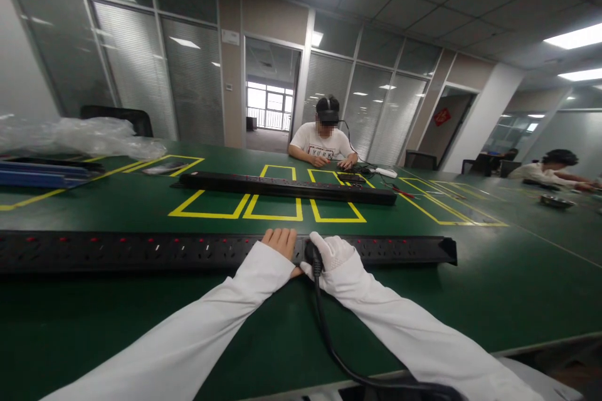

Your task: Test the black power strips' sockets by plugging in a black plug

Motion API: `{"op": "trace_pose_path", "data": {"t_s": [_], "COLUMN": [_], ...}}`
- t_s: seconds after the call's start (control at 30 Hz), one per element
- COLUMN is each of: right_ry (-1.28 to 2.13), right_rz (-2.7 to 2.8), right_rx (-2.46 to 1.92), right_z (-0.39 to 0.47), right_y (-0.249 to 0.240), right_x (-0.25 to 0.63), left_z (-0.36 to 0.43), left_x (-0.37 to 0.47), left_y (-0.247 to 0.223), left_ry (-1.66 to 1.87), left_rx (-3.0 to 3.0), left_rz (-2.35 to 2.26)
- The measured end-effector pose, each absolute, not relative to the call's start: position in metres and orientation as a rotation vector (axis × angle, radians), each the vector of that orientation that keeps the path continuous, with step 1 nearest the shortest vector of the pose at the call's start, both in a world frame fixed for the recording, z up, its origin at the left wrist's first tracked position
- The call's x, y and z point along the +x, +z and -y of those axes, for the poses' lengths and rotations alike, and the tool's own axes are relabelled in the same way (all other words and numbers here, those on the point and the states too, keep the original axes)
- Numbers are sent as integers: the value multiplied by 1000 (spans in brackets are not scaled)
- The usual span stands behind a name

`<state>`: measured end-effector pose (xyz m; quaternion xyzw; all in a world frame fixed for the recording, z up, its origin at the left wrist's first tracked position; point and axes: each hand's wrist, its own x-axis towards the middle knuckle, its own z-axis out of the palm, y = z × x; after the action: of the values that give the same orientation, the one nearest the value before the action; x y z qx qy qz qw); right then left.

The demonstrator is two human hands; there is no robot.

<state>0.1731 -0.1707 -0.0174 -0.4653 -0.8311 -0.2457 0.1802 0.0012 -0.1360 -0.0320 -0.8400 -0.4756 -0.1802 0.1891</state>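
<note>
Across mid-frame, clasped near black power strip point(202, 253), long axis left-to-right, in left hand point(281, 242); gripped plug point(310, 252) in gloved right hand point(335, 253), cable point(320, 316) toward bottom edge.

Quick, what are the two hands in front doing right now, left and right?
Left hand: bare, closed over the near black power strip.
Right hand: gloved, closed on the black plug, at the strip.

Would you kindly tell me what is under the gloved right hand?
Under the right hand are a black plug and part of the long power strip; the strip's surface directly beneath is covered.
</note>
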Motion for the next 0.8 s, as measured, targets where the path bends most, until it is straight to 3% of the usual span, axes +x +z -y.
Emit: {"op": "trace_pose_path", "data": {"t_s": [0.47,0.8], "right_ry": [-612,-518], "right_rz": [2381,2340], "right_rx": [-1844,-1635], "right_z": [174,173], "right_y": [6,-4], "right_x": [146,156], "left_z": [136,137], "left_x": [5,6], "left_y": [-34,-37], "left_ry": [-567,-530], "left_rx": [-2336,-2290], "left_rz": [1372,1409]}}
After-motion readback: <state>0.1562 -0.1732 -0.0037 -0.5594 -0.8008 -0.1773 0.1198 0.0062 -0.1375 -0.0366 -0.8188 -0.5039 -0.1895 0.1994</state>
